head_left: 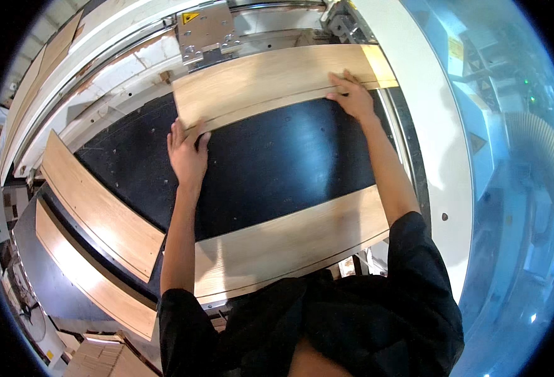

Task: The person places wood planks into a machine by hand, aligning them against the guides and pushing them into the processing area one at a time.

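Observation:
A long pale wooden board (258,81) with a thin dark groove along its near side lies across the far part of a black machine table (270,163). My left hand (187,154) is at its near left corner, fingers spread, the index finger reaching over the edge and the thumb held apart. Toward the board's right end, my right hand (355,100) rests with spread fingers on the top face, its thumb by the near edge. Neither hand is wrapped round the board. A second grooved board (289,242) lies close in front of my body, between my forearms.
Two more grooved boards, an upper one (101,207) and a lower one (91,270), lie slanted at the left. Beyond the far board stands a metal machine head (208,31). A white machine frame (440,157) and blue translucent sheet (509,220) border the right.

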Available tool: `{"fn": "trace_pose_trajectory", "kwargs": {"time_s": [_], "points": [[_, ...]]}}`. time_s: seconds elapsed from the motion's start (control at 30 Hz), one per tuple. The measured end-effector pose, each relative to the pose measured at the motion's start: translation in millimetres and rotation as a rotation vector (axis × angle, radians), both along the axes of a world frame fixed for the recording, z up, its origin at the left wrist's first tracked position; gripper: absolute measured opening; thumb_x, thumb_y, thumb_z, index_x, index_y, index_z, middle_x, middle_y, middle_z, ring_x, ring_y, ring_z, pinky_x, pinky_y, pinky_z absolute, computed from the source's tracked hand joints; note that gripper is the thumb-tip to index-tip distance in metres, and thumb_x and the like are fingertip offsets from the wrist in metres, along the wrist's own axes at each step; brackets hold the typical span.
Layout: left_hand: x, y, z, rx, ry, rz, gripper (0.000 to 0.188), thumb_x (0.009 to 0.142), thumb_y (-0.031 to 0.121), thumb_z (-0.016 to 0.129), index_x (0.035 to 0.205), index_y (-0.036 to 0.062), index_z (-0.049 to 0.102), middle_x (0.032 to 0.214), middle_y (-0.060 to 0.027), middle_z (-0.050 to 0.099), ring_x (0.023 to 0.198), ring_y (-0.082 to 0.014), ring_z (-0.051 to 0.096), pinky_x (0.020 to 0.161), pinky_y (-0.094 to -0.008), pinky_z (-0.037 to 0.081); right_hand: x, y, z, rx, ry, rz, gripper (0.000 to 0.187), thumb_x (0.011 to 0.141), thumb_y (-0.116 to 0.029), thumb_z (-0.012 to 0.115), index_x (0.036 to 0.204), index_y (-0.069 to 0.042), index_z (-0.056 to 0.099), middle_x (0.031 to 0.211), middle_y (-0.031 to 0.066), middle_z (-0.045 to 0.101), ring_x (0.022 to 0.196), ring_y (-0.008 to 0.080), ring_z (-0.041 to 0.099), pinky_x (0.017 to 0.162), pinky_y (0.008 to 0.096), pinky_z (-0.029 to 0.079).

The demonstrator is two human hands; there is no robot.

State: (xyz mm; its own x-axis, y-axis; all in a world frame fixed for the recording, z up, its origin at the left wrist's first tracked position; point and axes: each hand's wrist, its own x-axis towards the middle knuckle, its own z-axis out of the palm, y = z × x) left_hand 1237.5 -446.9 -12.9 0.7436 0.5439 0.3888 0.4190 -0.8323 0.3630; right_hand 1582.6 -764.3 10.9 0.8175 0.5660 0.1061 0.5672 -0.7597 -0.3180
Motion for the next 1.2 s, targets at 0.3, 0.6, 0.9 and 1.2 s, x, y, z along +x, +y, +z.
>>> {"fn": "trace_pose_trajectory", "kwargs": {"time_s": [0.3,0.6,0.9,1.2], "points": [[41.3,-1.4,-4.1,-0.097,-0.109,-0.043,0.044,0.086,0.029,0.081,0.128,0.017,0.074,0.145,-0.0253,0.058,0.142,-0.0372,0.05,0.118,-0.0501,0.038,49.6,-28.2,-11.9,0.074,0.053,0.028,0.07,0.078,-0.048,0.086,0.143,-0.04,0.061,0.161,0.0173,0.043,0.149,0.0333,0.041,0.118,0.0442,0.041],[38.1,2.3,-3.2,-0.068,0.047,0.246,0.087,0.072,0.063,0.085,0.137,0.0076,0.066,0.153,-0.0122,0.054,0.151,-0.0383,0.032,0.121,-0.0673,0.018,16.5,-30.4,-45.8,0.273,-0.19,-0.202,0.075,0.072,-0.059,0.087,0.138,-0.028,0.069,0.162,0.0255,0.036,0.152,0.044,0.03,0.124,0.0565,0.024],[45.0,11.0,-6.3,-0.066,0.025,0.161,0.082,0.076,0.064,0.081,0.134,0.0086,0.068,0.152,-0.0119,0.055,0.149,-0.034,0.039,0.124,-0.0615,0.018,-29.2,7.3,-41.0,0.028,-0.145,-0.381,0.119,0.076,-0.092,0.056,0.163,-0.014,0.031,0.163,0.0406,0.017,0.155,0.0531,0.012,0.126,0.0608,0.007],[37.1,-4.0,1.9,-0.123,0.083,0.151,0.077,0.082,0.054,0.082,0.14,0.0074,0.06,0.155,-0.015,0.049,0.151,-0.0357,0.034,0.126,-0.0579,0.018,-53.3,12.6,-18.8,0.028,0.009,-0.399,0.114,0.081,-0.085,0.06,0.164,-0.014,0.028,0.163,0.0415,0.014,0.156,0.051,0.005,0.126,0.059,0.003]]}}
